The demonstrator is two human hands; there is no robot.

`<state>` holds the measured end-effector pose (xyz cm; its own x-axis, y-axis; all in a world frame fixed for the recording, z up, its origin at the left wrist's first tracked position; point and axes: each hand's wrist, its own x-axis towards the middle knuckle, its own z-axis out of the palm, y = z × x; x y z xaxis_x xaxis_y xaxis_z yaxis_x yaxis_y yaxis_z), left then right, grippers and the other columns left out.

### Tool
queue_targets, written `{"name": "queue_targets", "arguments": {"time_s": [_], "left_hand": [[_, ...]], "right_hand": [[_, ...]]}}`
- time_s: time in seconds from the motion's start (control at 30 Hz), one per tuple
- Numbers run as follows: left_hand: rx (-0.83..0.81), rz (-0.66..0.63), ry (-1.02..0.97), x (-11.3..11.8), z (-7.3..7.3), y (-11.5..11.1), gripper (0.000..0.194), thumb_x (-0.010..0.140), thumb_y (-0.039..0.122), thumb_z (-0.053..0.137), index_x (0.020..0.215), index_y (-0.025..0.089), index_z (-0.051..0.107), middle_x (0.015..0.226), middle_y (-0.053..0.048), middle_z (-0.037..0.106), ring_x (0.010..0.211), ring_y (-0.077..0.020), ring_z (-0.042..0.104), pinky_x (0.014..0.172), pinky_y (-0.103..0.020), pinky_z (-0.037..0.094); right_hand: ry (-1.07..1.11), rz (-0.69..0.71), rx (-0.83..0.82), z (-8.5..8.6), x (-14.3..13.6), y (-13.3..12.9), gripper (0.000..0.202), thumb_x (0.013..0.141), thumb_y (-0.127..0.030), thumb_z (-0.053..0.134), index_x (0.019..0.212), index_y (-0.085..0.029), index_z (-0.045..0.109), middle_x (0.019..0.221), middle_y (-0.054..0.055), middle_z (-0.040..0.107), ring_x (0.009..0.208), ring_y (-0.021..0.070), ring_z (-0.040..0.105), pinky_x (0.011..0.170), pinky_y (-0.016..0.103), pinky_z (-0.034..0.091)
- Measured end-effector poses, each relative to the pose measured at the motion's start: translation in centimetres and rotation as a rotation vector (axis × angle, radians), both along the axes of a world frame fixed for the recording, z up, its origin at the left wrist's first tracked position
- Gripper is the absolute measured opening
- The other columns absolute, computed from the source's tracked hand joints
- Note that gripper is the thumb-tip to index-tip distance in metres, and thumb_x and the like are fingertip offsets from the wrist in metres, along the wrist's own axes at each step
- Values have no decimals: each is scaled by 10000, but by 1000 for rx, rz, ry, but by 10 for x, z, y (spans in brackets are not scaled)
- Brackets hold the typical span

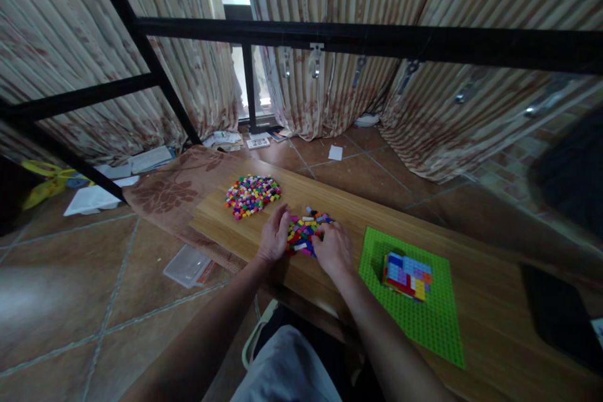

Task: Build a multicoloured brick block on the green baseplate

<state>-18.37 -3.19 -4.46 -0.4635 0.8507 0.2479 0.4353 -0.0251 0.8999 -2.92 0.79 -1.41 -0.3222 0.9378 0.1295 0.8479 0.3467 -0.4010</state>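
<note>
A pile of mixed-colour toy bricks [304,229] lies on the wooden bench between my two hands. My left hand [274,233] rests along the pile's left side, its fingers stretched out and nothing visible in it. From the right, my right hand [335,245] reaches into the pile with its fingers bent together at the bricks. What those fingertips hold, if anything, is hidden. To the right, a green baseplate [409,320] carries a block built of blue, red, yellow and orange bricks [407,273].
A second heap of small bricks [253,195] sits at the bench's far left. A dark flat object [558,311] lies at the right end of the wooden bench [490,301]. Below left, a clear plastic box [187,266] is on the floor. A black metal rail [330,34] crosses ahead.
</note>
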Motion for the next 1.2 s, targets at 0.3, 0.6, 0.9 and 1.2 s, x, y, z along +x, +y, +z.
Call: {"name": "queue_targets", "arguments": {"time_s": [0.3,0.6,0.9,1.2], "left_hand": [[1,-2,-32,1,2,0,511,959,493,343,1285,146,529,1211,-139,649,1203,-257,568,1059,-426,426],[9,11,-56,1,0,0,508,954,504,346,1276,163,541,1193,-131,659,1184,-255,583,1033,-422,451],[20,1,-48,-1,2,1,552,939,544,350,1272,147,541,1153,-137,674,1118,-260,618,1010,-414,461],[7,-2,-24,-1,1,1,534,933,538,366,1253,157,560,1209,-143,644,1194,-278,569,1063,-448,412]], "right_hand": [[9,27,41,4,-4,-6,149,840,-185,532,801,-189,675,933,99,666,938,243,542,837,351,368],[107,119,71,3,-2,-8,142,852,-144,533,792,-204,647,876,70,675,884,220,572,826,346,386],[610,41,13,18,33,-26,154,867,-229,512,917,-216,658,901,29,653,809,163,623,753,285,476],[704,-163,44,20,128,-25,237,844,-400,568,894,-216,708,913,52,685,833,185,636,744,324,500]]}}
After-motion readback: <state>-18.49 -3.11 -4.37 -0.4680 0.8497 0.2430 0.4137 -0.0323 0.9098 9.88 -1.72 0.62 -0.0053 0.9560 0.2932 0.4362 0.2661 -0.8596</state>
